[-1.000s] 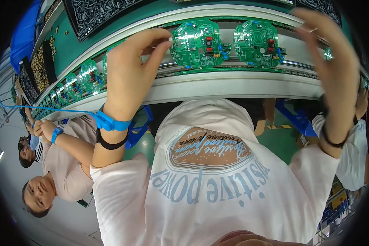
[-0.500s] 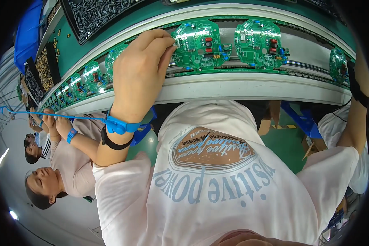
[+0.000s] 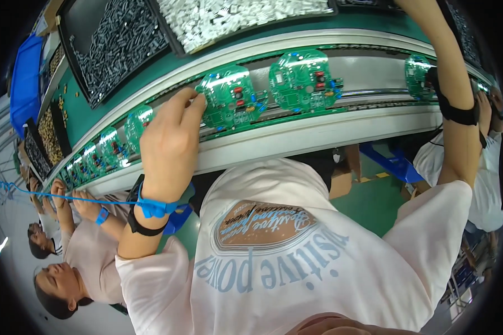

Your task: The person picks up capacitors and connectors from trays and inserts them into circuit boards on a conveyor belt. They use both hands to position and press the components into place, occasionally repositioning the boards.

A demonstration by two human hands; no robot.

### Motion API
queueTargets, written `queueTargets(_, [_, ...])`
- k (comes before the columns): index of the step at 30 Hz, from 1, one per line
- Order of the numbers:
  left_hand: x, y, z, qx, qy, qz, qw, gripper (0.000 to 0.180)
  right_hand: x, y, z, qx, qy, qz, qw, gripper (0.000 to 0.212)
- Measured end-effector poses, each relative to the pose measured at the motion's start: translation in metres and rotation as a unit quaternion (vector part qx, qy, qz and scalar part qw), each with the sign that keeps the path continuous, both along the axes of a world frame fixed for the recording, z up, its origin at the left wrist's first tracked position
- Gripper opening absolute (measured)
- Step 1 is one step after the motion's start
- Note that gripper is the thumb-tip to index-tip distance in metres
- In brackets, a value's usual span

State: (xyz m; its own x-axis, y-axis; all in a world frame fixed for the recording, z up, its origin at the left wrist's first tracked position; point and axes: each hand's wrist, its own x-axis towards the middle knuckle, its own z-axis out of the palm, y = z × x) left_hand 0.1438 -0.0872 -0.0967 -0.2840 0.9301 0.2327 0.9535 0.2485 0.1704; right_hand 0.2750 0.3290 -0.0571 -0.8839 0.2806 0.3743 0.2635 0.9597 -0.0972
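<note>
My left hand [image 3: 172,134] is closed, its thumb and finger pinched at the left edge of a green circuit board [image 3: 224,96]. Whatever lies between those fingertips is too small to make out. Red, black and blue components stand on the board's right part. Just right of it sits a similar circuit board [image 3: 303,81], with another board [image 3: 418,77] farther along, next to my right forearm. That forearm [image 3: 450,61] reaches up across the line, and its hand lies beyond the top edge. A blue wrist strap [image 3: 153,208] with a coiled cord circles my left wrist.
The boards ride between pale conveyor rails [image 3: 296,133]. Beyond stand a black tray [image 3: 85,22] of dark cylindrical parts and a heap of white parts [image 3: 240,19]. A blue bin [image 3: 25,84] is at far left. A co-worker's hands [image 3: 86,206] are along the line at left.
My right arm has swung up and away over the line. The view has shifted, showing more of the trays. My left hand stays pinched at the same board's left edge.
</note>
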Motion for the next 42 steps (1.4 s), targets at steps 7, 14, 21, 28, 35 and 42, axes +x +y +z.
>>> queueTargets(7, [-0.008, 0.023, 0.031, -0.011, 0.025, -0.008, 1.000, 0.019, -0.011, -0.039, 0.003, -0.026, 0.029, 0.088, 0.995, 0.019])
queueTargets(14, [-0.015, 0.091, 0.051, 0.070, 0.009, -0.104, 0.992, 0.017, -0.006, 0.002, -0.005, -0.035, 0.065, 0.067, 0.995, 0.016])
queueTargets(21, [-0.019, 0.210, 0.064, 0.153, 0.150, -0.207, 0.955, 0.007, -0.003, -0.003, 0.001, -0.295, 0.111, 0.035, 0.948, 0.013])
queueTargets(28, [-0.034, 0.276, 0.025, 0.152, 0.141, -0.130, 0.970, 0.006, 0.010, 0.001, 0.003, -0.509, 0.154, 0.010, 0.847, 0.013])
queueTargets(35, [-0.038, 0.262, 0.042, 0.115, 0.032, -0.153, 0.981, 0.009, 0.040, -0.053, 0.032, -0.658, 0.136, 0.024, 0.740, 0.013])
queueTargets(42, [-0.036, 0.236, 0.055, 0.223, -0.073, -0.218, 0.947, 0.014, 0.069, -0.111, 0.027, -0.668, 0.146, 0.018, 0.729, 0.007])
